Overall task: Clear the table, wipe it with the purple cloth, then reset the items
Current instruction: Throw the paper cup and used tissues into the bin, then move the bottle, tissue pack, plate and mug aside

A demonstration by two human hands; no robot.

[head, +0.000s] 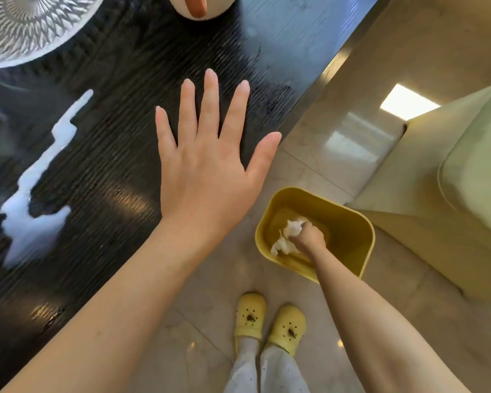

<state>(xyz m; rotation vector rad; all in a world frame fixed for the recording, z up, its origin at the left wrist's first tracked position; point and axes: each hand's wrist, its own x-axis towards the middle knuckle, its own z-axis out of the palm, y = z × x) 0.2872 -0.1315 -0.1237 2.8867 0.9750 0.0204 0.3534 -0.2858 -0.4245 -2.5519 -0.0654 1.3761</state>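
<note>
Two hands: left hand [204,165] spread wide near the tabletop [111,143] edge, right hand [308,236] gripping crumpled tissue [288,236] inside the yellow bin [349,239]; letting go off-centre could drop it on the floor

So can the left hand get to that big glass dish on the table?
Probably yes. The left hand is open and flat over the dark table, and nothing lies between it and the glass dish. The right hand is down in the yellow bin.
</note>
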